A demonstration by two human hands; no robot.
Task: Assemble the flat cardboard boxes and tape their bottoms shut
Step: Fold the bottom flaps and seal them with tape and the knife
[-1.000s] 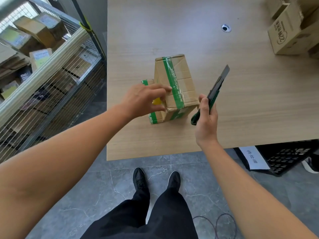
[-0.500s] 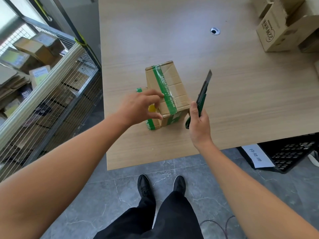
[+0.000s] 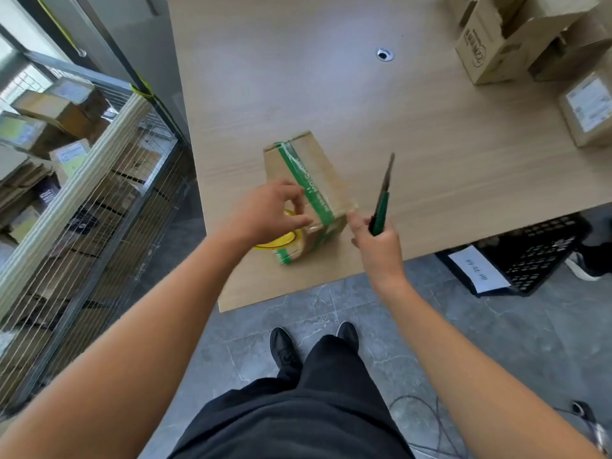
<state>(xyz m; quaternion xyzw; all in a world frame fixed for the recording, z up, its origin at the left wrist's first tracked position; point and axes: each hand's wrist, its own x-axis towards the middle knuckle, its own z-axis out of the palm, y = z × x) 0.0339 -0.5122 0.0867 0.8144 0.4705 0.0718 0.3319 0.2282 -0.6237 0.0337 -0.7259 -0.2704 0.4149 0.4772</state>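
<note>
On the pale wooden table, near its front edge, stands a brown cardboard box bound with green tape. The left hand, fingers loosely apart, hovers over a yellow-cored tape roll beside the box. The right hand is clenched around a green-handled utility knife, blade raised.

A pale wood-grain worktop carries a cardboard box banded with green tape near its front edge. More boxes crowd the far right corner, near a round cable hole.

Daylight was bright and even; the tabletop showed pale glare, edges bowed outward, hands slightly motion-blurred
</note>
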